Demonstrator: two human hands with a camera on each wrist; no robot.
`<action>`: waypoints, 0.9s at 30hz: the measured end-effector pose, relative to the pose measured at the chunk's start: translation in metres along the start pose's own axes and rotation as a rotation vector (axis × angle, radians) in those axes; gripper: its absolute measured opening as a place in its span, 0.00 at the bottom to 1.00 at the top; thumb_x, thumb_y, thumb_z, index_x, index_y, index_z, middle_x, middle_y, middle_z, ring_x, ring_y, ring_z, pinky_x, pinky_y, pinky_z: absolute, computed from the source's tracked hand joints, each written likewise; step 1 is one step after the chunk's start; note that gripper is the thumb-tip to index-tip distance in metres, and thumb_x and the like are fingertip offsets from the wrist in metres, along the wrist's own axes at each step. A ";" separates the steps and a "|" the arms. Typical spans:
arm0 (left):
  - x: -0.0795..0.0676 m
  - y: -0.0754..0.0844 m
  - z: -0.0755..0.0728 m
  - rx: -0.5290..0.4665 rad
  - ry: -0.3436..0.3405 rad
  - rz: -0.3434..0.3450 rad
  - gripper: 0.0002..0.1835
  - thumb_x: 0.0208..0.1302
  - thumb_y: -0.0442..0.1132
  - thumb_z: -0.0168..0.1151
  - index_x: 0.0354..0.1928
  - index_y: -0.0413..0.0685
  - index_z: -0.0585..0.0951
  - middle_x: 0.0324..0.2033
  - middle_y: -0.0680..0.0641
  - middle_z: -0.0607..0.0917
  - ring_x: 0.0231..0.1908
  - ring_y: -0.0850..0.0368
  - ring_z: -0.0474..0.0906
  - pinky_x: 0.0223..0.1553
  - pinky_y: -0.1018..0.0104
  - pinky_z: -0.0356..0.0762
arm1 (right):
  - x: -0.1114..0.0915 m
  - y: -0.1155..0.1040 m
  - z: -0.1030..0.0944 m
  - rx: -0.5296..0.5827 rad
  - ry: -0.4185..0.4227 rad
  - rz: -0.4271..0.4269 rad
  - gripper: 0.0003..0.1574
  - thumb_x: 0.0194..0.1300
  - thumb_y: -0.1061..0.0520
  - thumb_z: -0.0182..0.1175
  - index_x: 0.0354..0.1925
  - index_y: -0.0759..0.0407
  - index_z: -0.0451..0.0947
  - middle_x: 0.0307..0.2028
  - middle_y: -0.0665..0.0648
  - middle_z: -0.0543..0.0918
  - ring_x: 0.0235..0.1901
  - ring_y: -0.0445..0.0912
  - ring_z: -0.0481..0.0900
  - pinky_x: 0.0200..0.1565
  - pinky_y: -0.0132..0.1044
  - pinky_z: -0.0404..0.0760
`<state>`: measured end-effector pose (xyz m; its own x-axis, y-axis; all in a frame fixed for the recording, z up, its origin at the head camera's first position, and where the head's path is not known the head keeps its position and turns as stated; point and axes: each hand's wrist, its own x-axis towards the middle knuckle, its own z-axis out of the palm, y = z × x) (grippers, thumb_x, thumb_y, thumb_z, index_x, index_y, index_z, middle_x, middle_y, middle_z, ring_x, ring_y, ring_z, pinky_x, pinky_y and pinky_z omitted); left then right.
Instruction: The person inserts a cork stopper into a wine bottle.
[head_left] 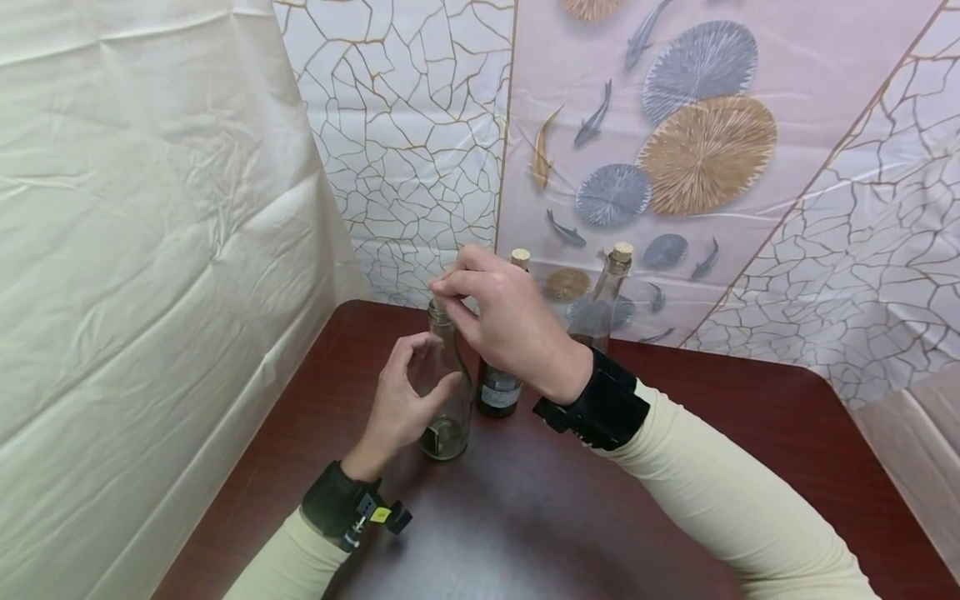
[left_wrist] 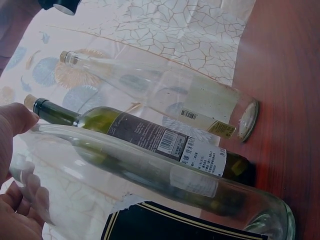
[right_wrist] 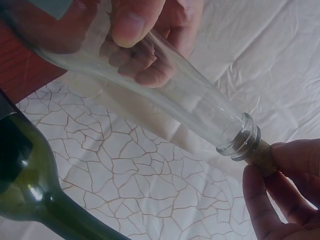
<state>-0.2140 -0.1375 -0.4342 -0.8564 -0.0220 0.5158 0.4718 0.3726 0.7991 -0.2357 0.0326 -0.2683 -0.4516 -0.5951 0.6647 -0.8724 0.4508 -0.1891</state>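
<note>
A clear glass bottle (head_left: 452,417) stands upright on the table at the left of the group. My left hand (head_left: 405,396) curves round its upper body, thumb on one side and fingers on the other. At the mouth, my right hand (head_left: 498,312) pinches a cork (right_wrist: 262,157) between thumb and fingertips. The cork's lower end sits inside the bottle neck and its upper part stands out. A dark label (left_wrist: 175,223) shows on this bottle in the left wrist view. Close behind it stands a green wine bottle (left_wrist: 97,120) with a cork in its mouth.
Another clear bottle (head_left: 600,308), corked, stands behind my right wrist. The dark red table (head_left: 525,517) reaches a patterned cloth (head_left: 420,150) at the back and a plain cream cloth (head_left: 165,250) on the left.
</note>
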 end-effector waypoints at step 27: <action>0.001 -0.002 -0.001 -0.001 -0.004 -0.005 0.29 0.63 0.38 0.75 0.63 0.46 0.74 0.59 0.46 0.78 0.60 0.53 0.73 0.65 0.49 0.73 | 0.062 -0.005 -0.050 -0.018 -0.476 0.171 0.05 0.67 0.58 0.71 0.42 0.56 0.90 0.37 0.53 0.91 0.39 0.44 0.88 0.47 0.38 0.85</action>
<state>-0.2151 -0.1392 -0.4347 -0.8599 -0.0200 0.5101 0.4672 0.3718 0.8022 -0.2496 0.0268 -0.1897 -0.6265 -0.7472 0.2218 -0.7772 0.5772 -0.2508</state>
